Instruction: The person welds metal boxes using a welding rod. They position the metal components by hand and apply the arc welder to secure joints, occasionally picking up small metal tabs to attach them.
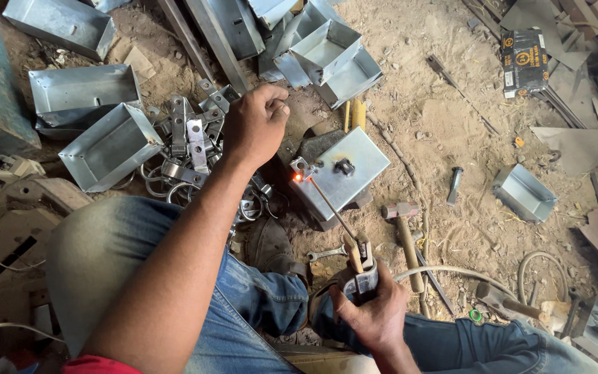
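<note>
- Sandy dirt floor (451,131) spreads everywhere, in even daylight.
- Open sheet-metal boxes (109,147) lie at ten o'clock.
- Scrap metal sheets (576,145) lie at two o'clock.

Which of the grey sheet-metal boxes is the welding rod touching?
The closed box at centre, between the hands; an orange glow marks its corner. The others lie open and apart.

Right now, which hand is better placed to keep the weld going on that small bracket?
Right. The right hand grips the electrode holder, and its rod tip glows at the bracket on the metal box. The left hand is fisted above the box, off the tool.
</note>
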